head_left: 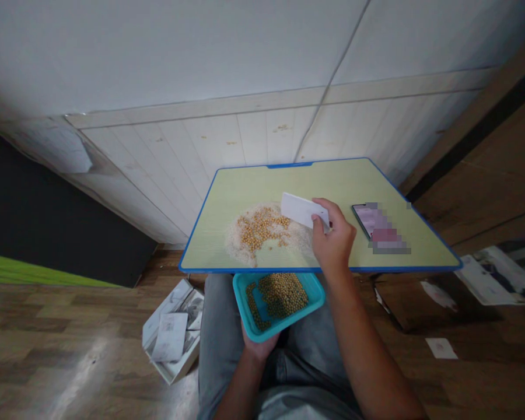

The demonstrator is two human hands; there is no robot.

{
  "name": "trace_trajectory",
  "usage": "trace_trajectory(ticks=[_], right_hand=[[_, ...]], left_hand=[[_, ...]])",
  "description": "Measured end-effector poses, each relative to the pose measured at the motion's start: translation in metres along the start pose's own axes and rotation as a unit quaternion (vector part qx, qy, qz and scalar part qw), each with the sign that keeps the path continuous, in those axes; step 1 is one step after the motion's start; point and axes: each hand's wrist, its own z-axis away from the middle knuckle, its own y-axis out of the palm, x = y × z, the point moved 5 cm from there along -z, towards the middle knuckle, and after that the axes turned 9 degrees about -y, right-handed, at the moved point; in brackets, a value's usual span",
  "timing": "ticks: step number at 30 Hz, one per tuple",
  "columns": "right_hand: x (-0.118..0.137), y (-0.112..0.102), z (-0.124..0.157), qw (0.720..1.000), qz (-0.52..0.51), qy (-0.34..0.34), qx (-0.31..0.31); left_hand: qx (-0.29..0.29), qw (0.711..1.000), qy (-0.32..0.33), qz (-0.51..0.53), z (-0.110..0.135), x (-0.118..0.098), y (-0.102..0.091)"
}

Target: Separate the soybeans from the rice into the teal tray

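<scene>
My right hand [336, 236] pinches a flat white card-like piece [301, 209] and holds it tilted over the table, at the right side of a spread of yellow soybeans [261, 229]. The beans lie on a bed of pale, rice-like grains [236, 248]. Below the table's front edge, my left hand [261, 345] holds a turquoise plastic basket [262, 335] from underneath, over my lap. Many soybeans [286, 294] cover much of its bottom. The left fingers are mostly hidden under the basket.
The small table [328, 181] has a pale green top and a blue rim. A phone [370, 221] lies on its right side. A box with papers [172, 338] stands on the floor at left. The wall rises behind the table, and a brown wooden panel [494, 181] is at right.
</scene>
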Motion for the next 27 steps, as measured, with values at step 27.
trace_trajectory(ticks=[27], right_hand=[[0.001,0.001,0.003,0.999,-0.046,-0.004,0.012]], left_hand=[[0.061,0.997,0.023,-0.036,0.016,-0.007,0.027]])
